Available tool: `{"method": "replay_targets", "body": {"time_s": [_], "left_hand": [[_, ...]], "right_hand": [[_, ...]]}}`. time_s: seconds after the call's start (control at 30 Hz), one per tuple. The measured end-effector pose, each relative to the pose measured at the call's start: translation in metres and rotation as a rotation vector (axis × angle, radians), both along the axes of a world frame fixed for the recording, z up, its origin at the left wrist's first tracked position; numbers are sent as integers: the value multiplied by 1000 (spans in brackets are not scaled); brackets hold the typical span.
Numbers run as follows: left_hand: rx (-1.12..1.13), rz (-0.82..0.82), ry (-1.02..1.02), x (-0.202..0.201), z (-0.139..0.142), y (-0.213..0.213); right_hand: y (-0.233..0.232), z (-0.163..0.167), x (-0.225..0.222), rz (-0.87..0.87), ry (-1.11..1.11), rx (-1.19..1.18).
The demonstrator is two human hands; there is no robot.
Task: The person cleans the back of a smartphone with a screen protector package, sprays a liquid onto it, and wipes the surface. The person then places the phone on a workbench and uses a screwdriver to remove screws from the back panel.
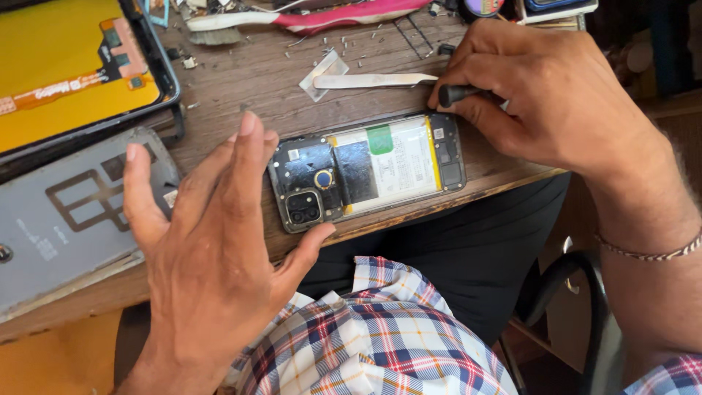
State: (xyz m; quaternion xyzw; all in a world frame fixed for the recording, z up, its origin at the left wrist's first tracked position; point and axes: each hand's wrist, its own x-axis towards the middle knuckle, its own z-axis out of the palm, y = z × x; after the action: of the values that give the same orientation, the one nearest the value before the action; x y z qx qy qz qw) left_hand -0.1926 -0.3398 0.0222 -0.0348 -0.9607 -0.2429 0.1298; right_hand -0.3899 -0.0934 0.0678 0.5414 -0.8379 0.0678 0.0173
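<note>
A smartphone with its back cover off (365, 170) lies on the wooden bench near its front edge, showing a white battery, black boards and a camera block. My left hand (212, 249) hovers with fingers spread just left of the phone, the thumb tip near its lower left corner, holding nothing. My right hand (541, 95) rests at the phone's right end and grips a black-handled screwdriver (457, 93), whose tip is hidden by the fingers.
A metal spatula tool (373, 80) and a clear plastic piece (322, 73) lie behind the phone, among several scattered screws. A yellow-backed display panel (66, 66) and a grey cover plate (66, 212) sit at left. A pink-handled brush (292, 16) lies at the back.
</note>
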Motion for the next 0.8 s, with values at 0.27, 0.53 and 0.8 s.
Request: {"method": "replay_targets", "body": {"time_s": [0.27,0.53,0.8], "left_hand": [[-3,11,-19,0,-2,1],[2,15,-3,0,-3,2],[-32,14,16,2,-10,1]], "right_hand": [[7,3,5,-20,95,61],[28,10,15,25,47,95],[69,6,17,-269,-215,-343]]}}
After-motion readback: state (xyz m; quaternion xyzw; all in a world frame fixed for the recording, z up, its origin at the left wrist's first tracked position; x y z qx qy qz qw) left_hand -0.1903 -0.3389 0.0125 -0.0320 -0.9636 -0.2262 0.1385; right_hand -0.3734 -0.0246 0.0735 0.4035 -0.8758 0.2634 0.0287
